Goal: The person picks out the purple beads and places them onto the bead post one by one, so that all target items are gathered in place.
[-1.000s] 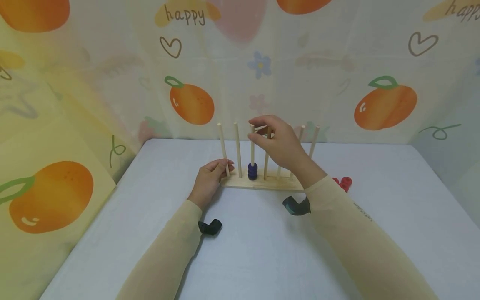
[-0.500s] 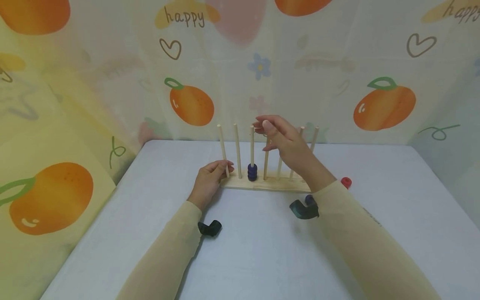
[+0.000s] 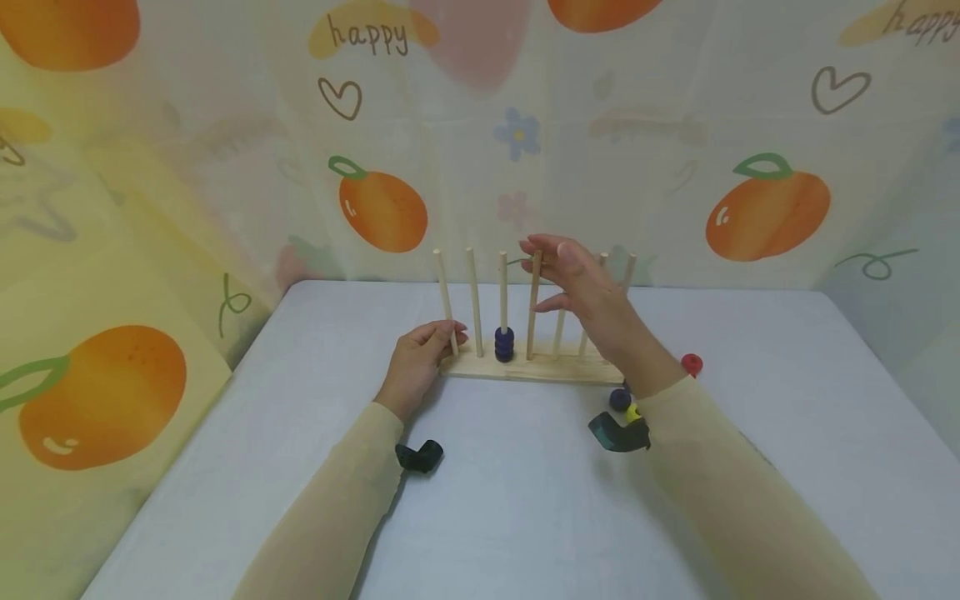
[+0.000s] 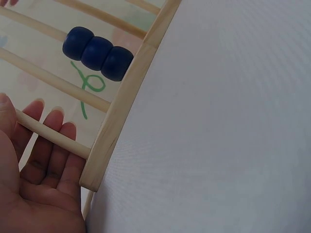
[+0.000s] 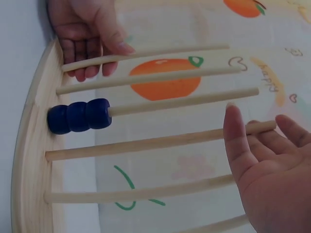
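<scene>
Threading step, seemingly: 3 round glossy blue beads at base of 3rd slim pale wooden peg; left hand grips leftmost peg, right hand loose, empty; next likely fetch dark round bead, others maybe sleeve-hidden

The brown handwritten-style word "happy" stands twice on the cream, orange-fruit-printed fabric backdrop; the right wrist view shows it slanted.

Head view: looks forward and down on the wooden peg rack from its near side, well back. Wrist views: close; left faces the rack's left end, right faces across it; both share its blue beads.
</scene>
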Demonstrator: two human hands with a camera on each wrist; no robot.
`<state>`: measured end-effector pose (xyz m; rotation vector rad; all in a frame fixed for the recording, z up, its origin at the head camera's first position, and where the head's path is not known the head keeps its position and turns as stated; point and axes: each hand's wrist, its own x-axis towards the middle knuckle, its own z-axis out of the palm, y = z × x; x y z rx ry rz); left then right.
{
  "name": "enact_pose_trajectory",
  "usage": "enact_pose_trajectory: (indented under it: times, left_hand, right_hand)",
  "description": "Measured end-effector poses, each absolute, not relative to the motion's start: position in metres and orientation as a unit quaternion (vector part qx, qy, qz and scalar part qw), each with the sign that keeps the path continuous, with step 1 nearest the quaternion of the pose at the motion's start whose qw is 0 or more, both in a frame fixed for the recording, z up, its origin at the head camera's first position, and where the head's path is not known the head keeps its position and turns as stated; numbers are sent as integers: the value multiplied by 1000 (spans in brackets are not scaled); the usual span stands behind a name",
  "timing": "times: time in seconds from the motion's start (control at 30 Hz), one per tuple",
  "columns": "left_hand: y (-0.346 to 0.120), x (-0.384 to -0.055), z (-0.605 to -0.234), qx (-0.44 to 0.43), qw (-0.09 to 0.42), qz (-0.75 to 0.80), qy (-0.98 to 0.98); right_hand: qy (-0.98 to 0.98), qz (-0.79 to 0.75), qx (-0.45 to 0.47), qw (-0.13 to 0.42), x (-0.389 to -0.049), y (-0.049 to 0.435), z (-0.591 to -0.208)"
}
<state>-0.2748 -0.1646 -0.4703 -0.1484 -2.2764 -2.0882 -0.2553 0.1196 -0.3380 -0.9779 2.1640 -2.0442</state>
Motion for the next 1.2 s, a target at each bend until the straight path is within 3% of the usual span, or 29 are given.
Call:
enact_pose_trajectory:
  times: [0.9, 1.2]
  left_hand:
    - [-163, -274, -469, -48, 22, -673, -738]
    - [-165, -276, -472, -47, 19, -671, -739]
  right_hand:
    - [646, -698, -307, 31, -229, 164, -352]
    - [648, -697, -305, 34, -220, 193, -372]
